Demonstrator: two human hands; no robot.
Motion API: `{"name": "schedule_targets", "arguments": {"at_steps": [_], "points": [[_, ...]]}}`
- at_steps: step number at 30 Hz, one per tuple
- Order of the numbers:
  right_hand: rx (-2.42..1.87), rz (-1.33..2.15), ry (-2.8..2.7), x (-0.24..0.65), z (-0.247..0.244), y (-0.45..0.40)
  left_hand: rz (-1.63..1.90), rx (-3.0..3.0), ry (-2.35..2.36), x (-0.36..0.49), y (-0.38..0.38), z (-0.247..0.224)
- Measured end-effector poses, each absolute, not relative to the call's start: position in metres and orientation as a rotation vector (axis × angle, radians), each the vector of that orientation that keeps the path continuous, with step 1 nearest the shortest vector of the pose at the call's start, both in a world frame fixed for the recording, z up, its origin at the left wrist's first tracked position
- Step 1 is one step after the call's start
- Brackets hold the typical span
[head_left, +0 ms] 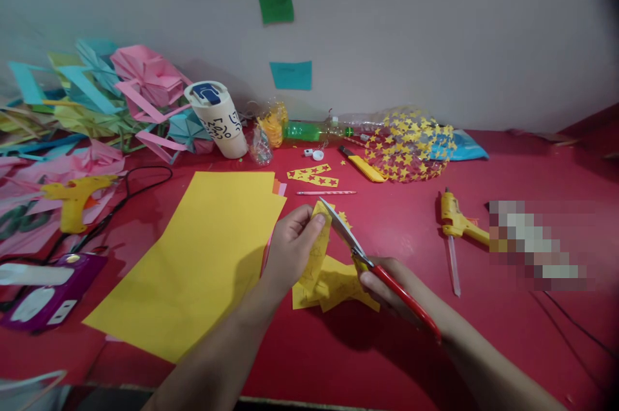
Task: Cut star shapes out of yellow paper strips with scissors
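My left hand (293,244) pinches a yellow paper strip (316,256) that bears faint drawn star outlines. In my right hand (394,285) are red-handled scissors (403,295), their blades pointing up and left at the strip's top edge. Below both hands, several yellow paper pieces (338,282) overlap on the red table. Small cut yellow stars (344,220) lie just behind the blades. A strip with star-shaped cut-outs (314,174) and a pink pencil (326,193) rest farther back.
Large yellow sheets (193,262) cover the table (406,359) at left. Glue guns (72,201) lie at both sides. Behind are a white tumbler (220,120), a yellow cutter (365,166), a green bottle (304,131) and a star-covered clear object (411,143). Paper decorations (149,75) fill the back left.
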State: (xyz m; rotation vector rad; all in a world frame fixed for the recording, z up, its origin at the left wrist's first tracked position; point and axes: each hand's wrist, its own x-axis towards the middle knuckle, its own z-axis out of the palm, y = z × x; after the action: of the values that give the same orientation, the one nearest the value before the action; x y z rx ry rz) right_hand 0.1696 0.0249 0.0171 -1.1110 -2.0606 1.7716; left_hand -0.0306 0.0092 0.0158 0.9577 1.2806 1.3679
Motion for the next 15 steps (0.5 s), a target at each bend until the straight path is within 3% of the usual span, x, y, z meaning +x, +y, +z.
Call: {"name": "schedule_targets", "arguments": {"at_steps": [15], "points": [[-1.084,1.756,-2.083,0.1706,0.0112,0.0276,1.332,1.024,1.326,-0.0337,0.0087,0.0190]]}}
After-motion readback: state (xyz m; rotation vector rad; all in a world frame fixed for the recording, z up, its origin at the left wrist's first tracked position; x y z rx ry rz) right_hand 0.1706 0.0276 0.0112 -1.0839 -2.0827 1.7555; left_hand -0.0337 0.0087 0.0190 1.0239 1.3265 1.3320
